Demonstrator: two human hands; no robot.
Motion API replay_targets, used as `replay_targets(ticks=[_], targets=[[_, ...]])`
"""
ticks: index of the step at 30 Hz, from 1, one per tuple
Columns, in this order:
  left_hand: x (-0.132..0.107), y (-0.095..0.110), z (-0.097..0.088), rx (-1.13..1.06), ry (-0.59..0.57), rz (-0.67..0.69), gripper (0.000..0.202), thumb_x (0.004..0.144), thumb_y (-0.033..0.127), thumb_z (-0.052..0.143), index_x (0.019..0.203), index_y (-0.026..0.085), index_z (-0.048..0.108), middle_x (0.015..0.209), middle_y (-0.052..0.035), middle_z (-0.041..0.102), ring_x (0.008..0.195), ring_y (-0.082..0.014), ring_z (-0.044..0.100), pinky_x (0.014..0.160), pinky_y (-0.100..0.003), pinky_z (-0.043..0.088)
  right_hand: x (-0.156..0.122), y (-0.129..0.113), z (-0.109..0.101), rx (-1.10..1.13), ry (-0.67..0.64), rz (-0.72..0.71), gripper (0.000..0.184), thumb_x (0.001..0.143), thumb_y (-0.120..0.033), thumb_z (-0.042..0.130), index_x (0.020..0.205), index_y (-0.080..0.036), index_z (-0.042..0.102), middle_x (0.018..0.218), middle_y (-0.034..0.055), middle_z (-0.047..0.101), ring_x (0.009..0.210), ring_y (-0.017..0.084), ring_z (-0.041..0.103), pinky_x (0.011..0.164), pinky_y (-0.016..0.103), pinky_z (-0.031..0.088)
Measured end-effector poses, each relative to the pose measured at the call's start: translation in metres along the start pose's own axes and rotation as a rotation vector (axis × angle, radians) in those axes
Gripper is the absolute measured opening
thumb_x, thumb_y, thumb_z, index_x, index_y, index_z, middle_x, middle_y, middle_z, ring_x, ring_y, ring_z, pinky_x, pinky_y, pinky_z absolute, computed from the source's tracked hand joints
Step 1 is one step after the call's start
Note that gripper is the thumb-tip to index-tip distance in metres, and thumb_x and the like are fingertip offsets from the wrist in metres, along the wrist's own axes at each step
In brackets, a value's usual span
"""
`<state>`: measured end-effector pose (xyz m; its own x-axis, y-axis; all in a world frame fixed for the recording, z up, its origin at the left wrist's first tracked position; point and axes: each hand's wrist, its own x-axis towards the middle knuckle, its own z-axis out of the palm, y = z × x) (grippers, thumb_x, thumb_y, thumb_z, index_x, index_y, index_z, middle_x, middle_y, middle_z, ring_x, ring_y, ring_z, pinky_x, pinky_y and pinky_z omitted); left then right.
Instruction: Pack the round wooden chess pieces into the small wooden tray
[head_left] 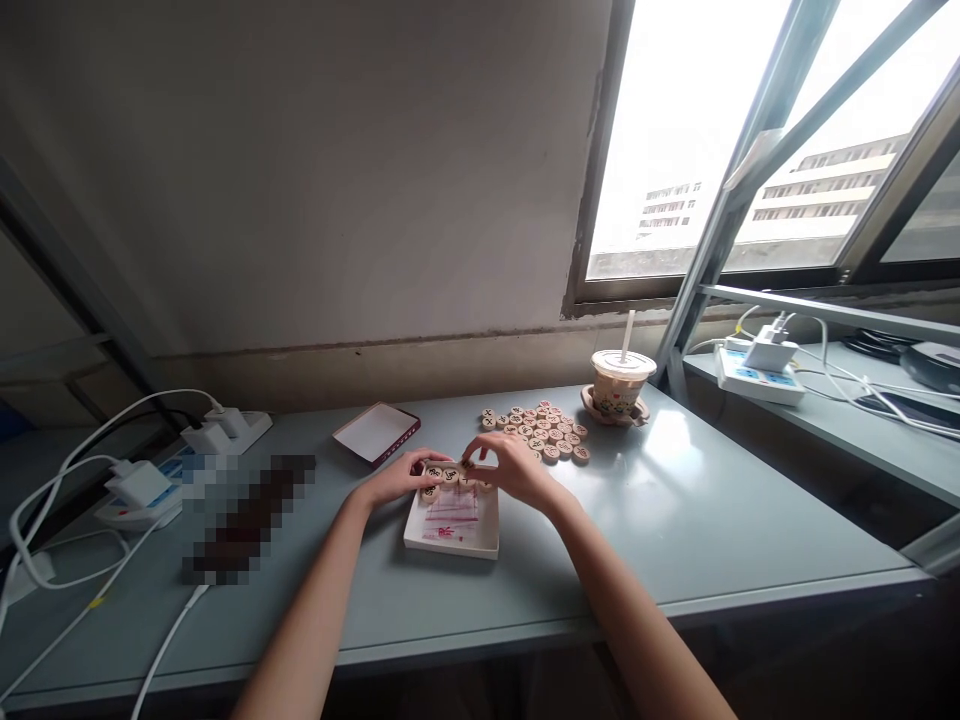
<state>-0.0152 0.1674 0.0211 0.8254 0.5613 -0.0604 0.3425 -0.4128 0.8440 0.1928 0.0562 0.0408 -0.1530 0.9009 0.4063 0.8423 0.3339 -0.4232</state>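
A shallow white box [489, 535] lies on the desk in front of me, with red printing on its floor. Several round wooden Chinese chess pieces [450, 475] stand in a row along its far side, with another piece [430, 494] below the row's left end. My left hand [394, 482] grips the box's far left corner, thumb inside by the pieces and fingers over the rim. At the far right part of the box, my right hand [514, 470] pinches a chess piece [466, 465] over the row; its fingers partly hide the pieces there.
More loose chess pieces [551, 435] lie spread beyond my right hand. A dark red box lid [377, 433] rests upturned behind the box. An iced drink cup [621, 380] stands at the back right. Power strips [142, 500] with white cables and a blurred-out object [251, 520] occupy the left.
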Motion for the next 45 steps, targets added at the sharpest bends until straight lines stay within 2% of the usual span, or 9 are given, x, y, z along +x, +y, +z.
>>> replay_targets(ticks=[4, 14, 17, 21, 25, 32, 37, 41, 45], targets=[[-0.001, 0.004, -0.001, 0.071, 0.019, 0.004, 0.043, 0.077, 0.04, 0.059, 0.116, 0.022, 0.061, 0.107, -0.0058, 0.063, 0.077, -0.0158, 0.054, 0.07, -0.027, 0.043, 0.0, -0.01, 0.013, 0.022, -0.124, -0.136, 0.011, 0.077, -0.029, 0.07, 0.085, -0.022, 0.066, 0.083, -0.0009, 0.068, 0.077, 0.013, 0.059, 0.072, 0.025, 0.037], [0.004, 0.0, 0.007, 0.085, 0.049, 0.024, 0.041, 0.077, 0.047, 0.061, 0.109, 0.022, 0.064, 0.116, -0.0074, 0.06, 0.108, -0.0238, 0.054, 0.09, -0.031, 0.041, 0.001, -0.011, 0.024, -0.156, -0.097, -0.198, 0.01, 0.082, -0.033, 0.065, 0.083, -0.026, 0.071, 0.094, 0.0022, 0.066, 0.087, 0.016, 0.054, 0.074, 0.028, 0.034], [0.003, 0.003, 0.009, 0.118, 0.062, 0.008, 0.046, 0.071, 0.049, 0.067, 0.109, 0.023, 0.063, 0.115, -0.0069, 0.058, 0.11, -0.0252, 0.053, 0.094, -0.033, 0.038, 0.001, -0.006, 0.014, -0.215, -0.055, -0.104, 0.014, 0.087, -0.032, 0.059, 0.084, -0.027, 0.072, 0.092, 0.0015, 0.066, 0.085, 0.016, 0.054, 0.077, 0.03, 0.034], [0.003, 0.004, 0.011, 0.126, 0.067, -0.024, 0.052, 0.065, 0.048, 0.072, 0.109, 0.023, 0.062, 0.114, -0.0069, 0.056, 0.109, -0.0258, 0.053, 0.094, -0.034, 0.04, -0.004, 0.009, 0.0, -0.478, 0.126, 0.218, 0.018, 0.089, -0.022, 0.051, 0.095, -0.021, 0.068, 0.102, 0.0097, 0.063, 0.096, 0.024, 0.051, 0.083, 0.038, 0.034], [0.003, 0.0, 0.009, 0.087, 0.045, -0.013, 0.052, 0.067, 0.047, 0.071, 0.112, 0.023, 0.061, 0.116, -0.0079, 0.055, 0.109, -0.025, 0.053, 0.092, -0.033, 0.041, -0.009, 0.021, -0.004, -0.652, 0.075, 0.459, 0.02, 0.086, -0.016, 0.049, 0.096, -0.013, 0.066, 0.107, 0.0183, 0.059, 0.101, 0.031, 0.048, 0.084, 0.044, 0.033], [0.004, 0.0, 0.006, 0.047, 0.025, -0.01, 0.053, 0.067, 0.049, 0.072, 0.112, 0.022, 0.061, 0.115, -0.0086, 0.056, 0.107, -0.025, 0.055, 0.088, -0.033, 0.043, -0.008, 0.021, 0.005, -0.582, 0.025, 0.417, 0.021, 0.086, -0.018, 0.046, 0.094, -0.015, 0.065, 0.101, 0.015, 0.062, 0.102, 0.029, 0.049, 0.086, 0.042, 0.031], [0.004, -0.001, 0.006, 0.051, 0.025, -0.02, 0.054, 0.067, 0.05, 0.071, 0.112, 0.022, 0.061, 0.114, -0.0081, 0.056, 0.106, -0.025, 0.055, 0.086, -0.032, 0.044, -0.006, 0.019, -0.008, -0.463, -0.004, 0.504, 0.015, 0.082, -0.024, 0.054, 0.086, -0.018, 0.067, 0.103, 0.0125, 0.063, 0.104, 0.028, 0.048, 0.086, 0.041, 0.03], [0.004, -0.001, 0.007, 0.07, 0.035, -0.019, 0.055, 0.066, 0.051, 0.071, 0.112, 0.022, 0.061, 0.114, -0.0079, 0.058, 0.104, -0.0252, 0.055, 0.085, -0.032, 0.044, -0.005, 0.01, -0.018, -0.151, 0.017, 0.268, 0.016, 0.082, -0.036, 0.06, 0.089, -0.023, 0.067, 0.098, 0.0051, 0.063, 0.101, 0.023, 0.05, 0.086, 0.036, 0.032], [0.004, 0.0, 0.006, 0.088, 0.051, -0.009, 0.055, 0.066, 0.051, 0.07, 0.111, 0.022, 0.062, 0.114, -0.0075, 0.058, 0.103, -0.0252, 0.055, 0.086, -0.033, 0.043, -0.005, -0.002, -0.01, 0.064, -0.151, -0.032, 0.02, 0.077, -0.04, 0.067, 0.092, -0.026, 0.068, 0.09, 0.0015, 0.062, 0.09, 0.017, 0.053, 0.079, 0.029, 0.033]])
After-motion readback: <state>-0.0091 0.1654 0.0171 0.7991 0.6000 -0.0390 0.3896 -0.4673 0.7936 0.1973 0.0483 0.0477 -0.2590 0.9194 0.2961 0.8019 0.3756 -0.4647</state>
